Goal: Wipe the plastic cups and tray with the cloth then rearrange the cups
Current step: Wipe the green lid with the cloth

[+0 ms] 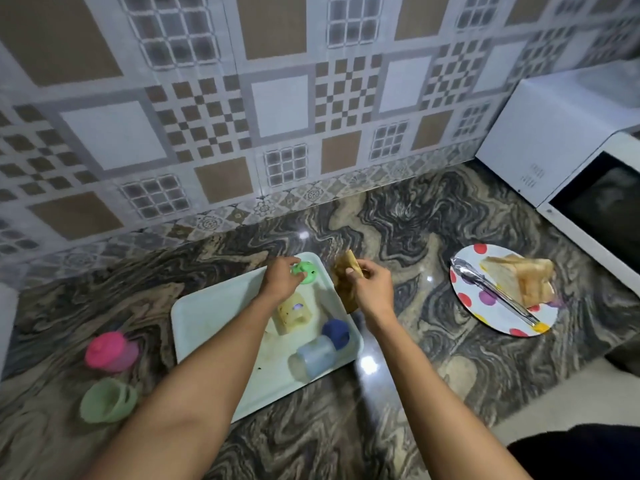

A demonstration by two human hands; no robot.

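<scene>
Green cup [304, 271] gripped in your left hand [281, 279], cloth [343, 282] pinched in your right hand [370, 289]: two cups off-tray left, three and the tray [214, 317] seemingly unwiped.

A tray [214, 317] lies on the worktop [398, 230] in front of the tiled wall [277, 98]. Four cups sit along the tray's right side: one at the far corner [306, 271], one behind the middle [294, 313], and two lying at the near right [336, 332] [315, 356]. Two more cups stand on the worktop left of the tray, one [110, 346] behind the other [107, 400]. To the right lies a plate [471, 296] carrying tongs [495, 292] and bread [519, 278], with a microwave [571, 150] behind it.
</scene>
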